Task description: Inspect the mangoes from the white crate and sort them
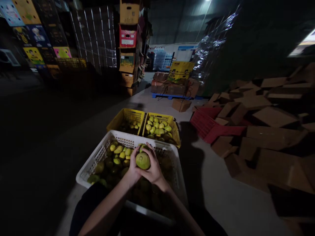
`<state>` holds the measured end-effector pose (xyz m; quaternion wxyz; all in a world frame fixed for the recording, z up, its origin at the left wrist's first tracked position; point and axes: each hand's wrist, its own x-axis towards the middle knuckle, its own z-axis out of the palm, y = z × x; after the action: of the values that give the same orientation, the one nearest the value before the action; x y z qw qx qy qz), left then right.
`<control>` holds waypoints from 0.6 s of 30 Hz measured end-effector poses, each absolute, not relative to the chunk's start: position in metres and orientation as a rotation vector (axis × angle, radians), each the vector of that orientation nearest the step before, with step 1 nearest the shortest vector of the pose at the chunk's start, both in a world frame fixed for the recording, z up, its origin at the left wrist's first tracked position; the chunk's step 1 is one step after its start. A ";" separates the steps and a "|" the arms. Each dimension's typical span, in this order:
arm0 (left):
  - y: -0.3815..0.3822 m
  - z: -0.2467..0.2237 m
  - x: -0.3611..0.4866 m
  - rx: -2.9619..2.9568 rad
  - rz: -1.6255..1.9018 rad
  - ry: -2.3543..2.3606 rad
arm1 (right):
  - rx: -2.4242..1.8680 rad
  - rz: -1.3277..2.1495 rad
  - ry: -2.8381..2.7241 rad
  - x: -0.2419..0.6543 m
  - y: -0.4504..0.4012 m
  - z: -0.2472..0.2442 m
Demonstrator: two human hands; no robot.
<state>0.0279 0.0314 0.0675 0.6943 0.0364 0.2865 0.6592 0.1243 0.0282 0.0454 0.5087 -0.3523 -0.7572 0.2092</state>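
Note:
My left hand [133, 166] and my right hand [153, 167] are cupped together over the white crate [85, 164]. Between them they hold a greenish-yellow lemon [142, 161], one rounded end facing me. Just behind it, another green fruit [143, 146] shows between the fingers; whether it is gripped too, I cannot tell. Below and left of my hands, several yellow and green lemons [122, 154] lie in the white crate. Shadow hides much of the crate's near and right side.
Beyond the white crate stand two yellow crates, the left one [114, 122] and the right one [176, 132], both containing fruit. A red crate [205, 123] and heaped cardboard boxes [273, 137] lie to the right. Stacked cartons [128, 39] and a blue pallet [169, 96] stand farther back.

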 end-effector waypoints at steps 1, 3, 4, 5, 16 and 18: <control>0.031 0.066 0.027 0.105 1.528 0.653 | -0.842 0.428 -1.865 0.126 0.027 0.046; 0.030 0.065 0.024 0.147 1.573 0.660 | -0.812 0.286 -1.905 0.129 0.025 0.048; 0.031 0.067 0.023 0.163 1.526 0.646 | -0.797 0.227 -1.904 0.130 0.023 0.048; 0.033 0.071 0.022 0.165 1.448 0.623 | -0.790 0.182 -1.890 0.130 0.023 0.049; 0.045 0.101 -0.009 0.126 1.294 0.572 | -0.821 1.104 -0.904 0.145 0.021 0.083; 0.043 0.099 -0.012 0.096 1.256 0.575 | -0.801 1.300 -0.781 0.145 0.018 0.090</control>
<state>-0.0124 0.0428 0.0993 0.7696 0.0445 0.2652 0.5792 0.1451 0.0179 0.0901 0.6543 -0.3534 -0.3445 0.5730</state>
